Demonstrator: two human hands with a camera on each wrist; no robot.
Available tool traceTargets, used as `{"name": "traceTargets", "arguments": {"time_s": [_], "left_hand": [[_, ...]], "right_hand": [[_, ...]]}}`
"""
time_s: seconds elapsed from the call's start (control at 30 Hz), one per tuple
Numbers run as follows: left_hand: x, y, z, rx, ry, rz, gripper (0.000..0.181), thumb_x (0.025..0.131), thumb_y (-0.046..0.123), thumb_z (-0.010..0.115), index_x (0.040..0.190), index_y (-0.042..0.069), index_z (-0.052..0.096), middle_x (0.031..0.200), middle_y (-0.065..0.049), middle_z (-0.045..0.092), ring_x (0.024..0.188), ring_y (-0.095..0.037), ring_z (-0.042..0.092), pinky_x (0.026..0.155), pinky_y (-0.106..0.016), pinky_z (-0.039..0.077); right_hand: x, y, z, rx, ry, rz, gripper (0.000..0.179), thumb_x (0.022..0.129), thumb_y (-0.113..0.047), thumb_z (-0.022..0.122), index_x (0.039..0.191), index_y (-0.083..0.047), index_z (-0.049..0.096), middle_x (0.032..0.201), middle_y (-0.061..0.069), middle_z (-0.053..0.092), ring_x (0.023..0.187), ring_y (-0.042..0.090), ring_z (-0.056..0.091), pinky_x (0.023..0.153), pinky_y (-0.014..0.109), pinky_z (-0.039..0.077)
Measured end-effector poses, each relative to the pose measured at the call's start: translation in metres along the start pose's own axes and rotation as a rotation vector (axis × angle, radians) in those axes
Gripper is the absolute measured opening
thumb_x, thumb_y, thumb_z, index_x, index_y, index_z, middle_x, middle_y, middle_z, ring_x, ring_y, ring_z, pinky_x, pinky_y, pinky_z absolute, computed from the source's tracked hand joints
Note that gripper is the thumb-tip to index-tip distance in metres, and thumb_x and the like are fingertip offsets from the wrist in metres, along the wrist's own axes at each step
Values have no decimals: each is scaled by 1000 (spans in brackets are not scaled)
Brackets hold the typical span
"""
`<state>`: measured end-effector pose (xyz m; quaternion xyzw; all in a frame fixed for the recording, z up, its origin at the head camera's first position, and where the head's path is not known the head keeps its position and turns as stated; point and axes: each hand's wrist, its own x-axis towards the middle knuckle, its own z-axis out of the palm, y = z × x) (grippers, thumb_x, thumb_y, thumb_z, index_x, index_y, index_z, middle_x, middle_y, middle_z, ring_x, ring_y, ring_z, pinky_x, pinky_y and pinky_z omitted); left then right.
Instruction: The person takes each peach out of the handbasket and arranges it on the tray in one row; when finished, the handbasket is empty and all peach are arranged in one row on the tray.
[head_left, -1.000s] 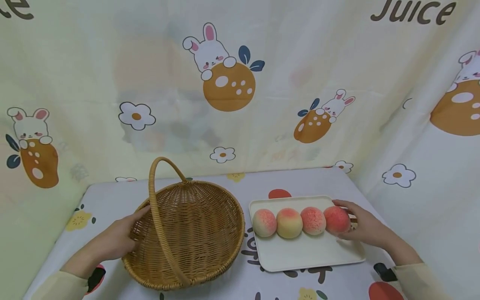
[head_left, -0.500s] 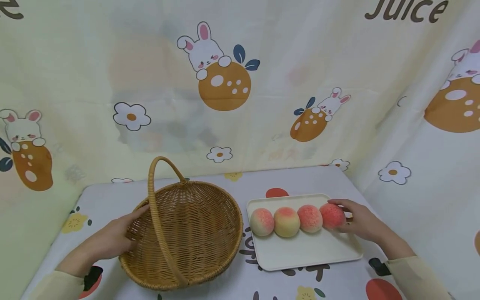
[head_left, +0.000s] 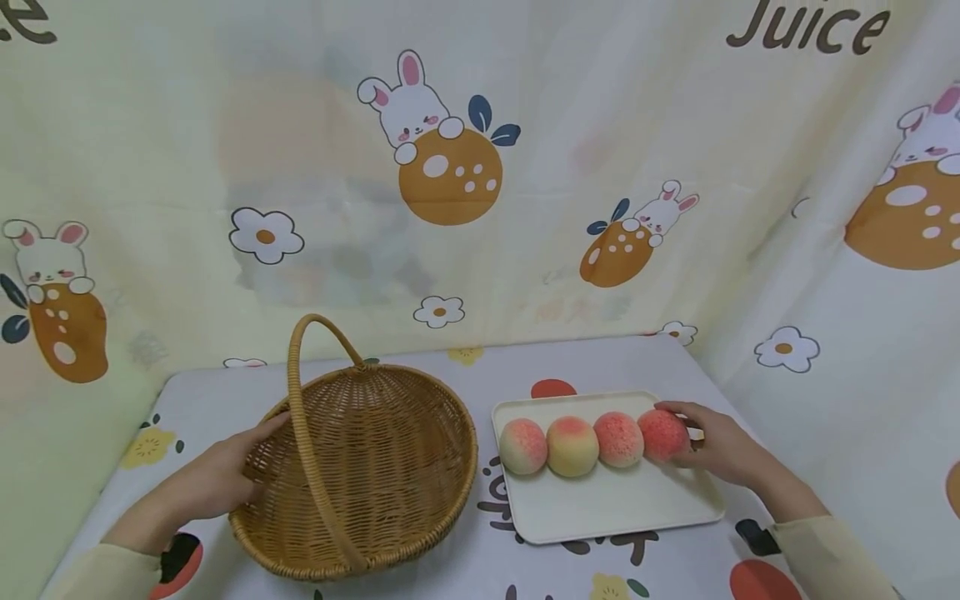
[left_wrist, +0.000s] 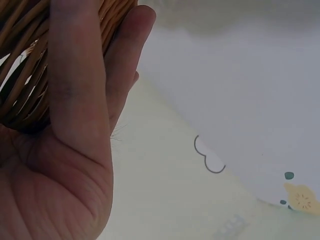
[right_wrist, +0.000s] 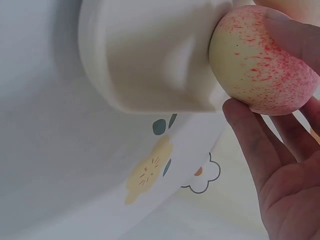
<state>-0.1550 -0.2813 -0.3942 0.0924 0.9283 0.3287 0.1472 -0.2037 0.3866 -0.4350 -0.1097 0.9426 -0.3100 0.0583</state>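
On the left stands a wicker basket with an arched handle, its opening tilted forward and nothing inside. My left hand grips its left side near the rim; in the left wrist view the weave sits against the palm side of the fingers. To the right, a row of several pink-and-yellow peaches lies along a cream tray. With thumb and fingers, my right hand holds the rightmost peach. The right wrist view shows that peach close beside the tray's wall, fingertips under its side.
The other peaches stay side by side on the tray, the nearest right next to the held one. A patterned cloth covers the table, and a printed curtain hangs behind it and along the sides.
The basket and my left hand have shifted slightly left. My right hand has drawn in closer around the rightmost peach, which stays in the row. The head view has turned slightly.
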Motion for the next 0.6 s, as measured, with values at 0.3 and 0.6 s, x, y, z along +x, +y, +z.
{"name": "traceTargets", "arguments": {"time_s": [0.3,0.6], "left_hand": [[3,0,1,8,-9,4,92,80,3,75,160,8,29,152,-39,32,133,-61,34,90,-63,47],[3,8,-6,67,66,112,79,92,46,70,153,3,43,150,-36,37,131,-61,38,91,-69,43]], "right_hand": [[5,0,-5,8,-47,13,87,75,-16,88,149,-3,45,141,26,51,125,50,49,88,49,54],[9,-6,-12,-2,3,-34,119,80,-38,84,163,-13,4,149,32,39,131,54,42,96,64,44]]}}
